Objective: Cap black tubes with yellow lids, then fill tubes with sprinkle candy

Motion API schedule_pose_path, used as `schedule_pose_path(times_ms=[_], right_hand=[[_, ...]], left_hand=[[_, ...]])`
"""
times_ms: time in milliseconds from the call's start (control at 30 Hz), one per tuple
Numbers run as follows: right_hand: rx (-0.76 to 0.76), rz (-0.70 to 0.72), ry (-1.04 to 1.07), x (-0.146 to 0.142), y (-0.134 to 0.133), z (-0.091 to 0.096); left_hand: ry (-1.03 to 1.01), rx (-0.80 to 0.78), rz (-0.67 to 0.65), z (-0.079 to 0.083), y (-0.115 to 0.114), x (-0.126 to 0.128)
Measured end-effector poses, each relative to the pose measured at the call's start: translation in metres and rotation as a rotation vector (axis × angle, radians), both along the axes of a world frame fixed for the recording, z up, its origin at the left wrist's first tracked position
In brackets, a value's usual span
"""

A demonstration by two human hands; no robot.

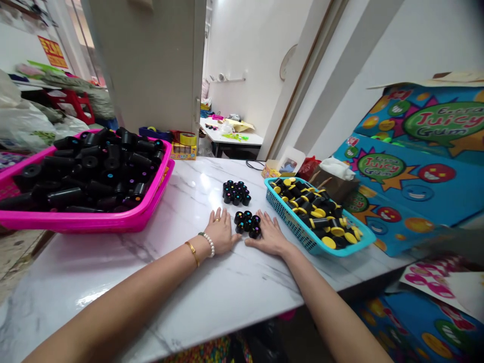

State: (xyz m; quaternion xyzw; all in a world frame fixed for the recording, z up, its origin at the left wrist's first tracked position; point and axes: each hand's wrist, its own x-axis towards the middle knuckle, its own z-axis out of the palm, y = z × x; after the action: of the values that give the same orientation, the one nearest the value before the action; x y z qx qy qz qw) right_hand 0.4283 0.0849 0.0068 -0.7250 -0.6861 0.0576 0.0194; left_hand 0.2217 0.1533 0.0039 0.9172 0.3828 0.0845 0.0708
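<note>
On the marble-patterned table (pixel 204 282) several small black cylinders (pixel 247 223) with coloured dots on top stand upright in a tight cluster. My left hand (pixel 221 232) lies on the left of this cluster, fingers stretched forward. To its right is my right hand (pixel 268 234), also flat with fingers spread, its inner edge at or very near the cylinders. Neither hand grips anything. Just beyond stands a second group of black cylinders (pixel 236 192), dotted in blue, pink and other colours. A beaded bracelet and a gold bangle are on my left wrist.
A pink basket (pixel 145 219) heaped with black cylinders stands at the left. A turquoise basket (pixel 291 226) at the right holds black pieces with yellow caps. Blue gum cartons (pixel 401 176) rise beyond it. A small yellow box (pixel 184 152) sits near the back edge.
</note>
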Motion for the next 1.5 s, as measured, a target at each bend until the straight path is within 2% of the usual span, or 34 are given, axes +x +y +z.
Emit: schedule_pose_path(times_ms=[100,233,500,633,733,833,933,1000,1067,1133,1233,1267,1300,1400,1433,1500], right_hand=[[0.011,-0.023,0.009,-0.001,0.0,-0.001],[0.009,-0.034,-0.004,0.001,0.007,-0.003],[-0.016,-0.057,-0.014,0.018,0.048,0.002],[-0.001,-0.051,0.009,0.023,0.058,0.001],[0.047,-0.062,0.007,0.021,0.059,0.002],[0.101,-0.102,-0.005,0.013,0.055,0.006],[0.084,-0.14,-0.011,0.003,0.043,0.008],[0.08,-0.167,-0.033,0.0,0.029,0.003],[0.069,-0.133,-0.089,0.0,0.01,-0.005],[0.081,-0.06,-0.137,0.002,-0.017,-0.013],[0.082,0.017,-0.119,-0.005,-0.072,-0.016],[0.086,0.037,-0.076,-0.012,-0.094,-0.013],[0.097,0.061,-0.008,-0.023,-0.117,-0.01],[0.175,0.148,0.342,-0.078,-0.181,0.006],[0.21,0.164,0.462,-0.102,-0.198,0.012],[0.263,0.255,0.621,-0.153,-0.221,0.019]], left_hand=[[0.016,0.002,-0.006,-0.001,-0.008,-0.001],[0.035,-0.003,0.029,0.002,-0.009,0.016],[0.019,-0.027,0.097,0.008,0.009,0.047],[-0.012,-0.026,0.134,0.006,0.017,0.056],[-0.04,-0.025,0.135,0.007,0.018,0.058],[-0.055,-0.051,0.102,0.01,0.01,0.046],[-0.043,-0.115,0.04,0.012,-0.009,0.011],[-0.022,-0.174,-0.027,0.012,-0.028,-0.027],[-0.008,-0.243,-0.11,0.013,-0.053,-0.077],[-0.045,-0.275,-0.229,0.017,-0.089,-0.131],[-0.213,-0.27,-0.222,0.021,-0.164,-0.21],[-0.3,-0.246,-0.161,0.019,-0.191,-0.233],[-0.397,-0.18,-0.034,0.015,-0.217,-0.255],[-0.5,0.02,0.56,-0.014,-0.28,-0.301],[-0.489,0.014,0.724,-0.027,-0.294,-0.31],[-0.433,-0.128,0.886,-0.051,-0.314,-0.318]])
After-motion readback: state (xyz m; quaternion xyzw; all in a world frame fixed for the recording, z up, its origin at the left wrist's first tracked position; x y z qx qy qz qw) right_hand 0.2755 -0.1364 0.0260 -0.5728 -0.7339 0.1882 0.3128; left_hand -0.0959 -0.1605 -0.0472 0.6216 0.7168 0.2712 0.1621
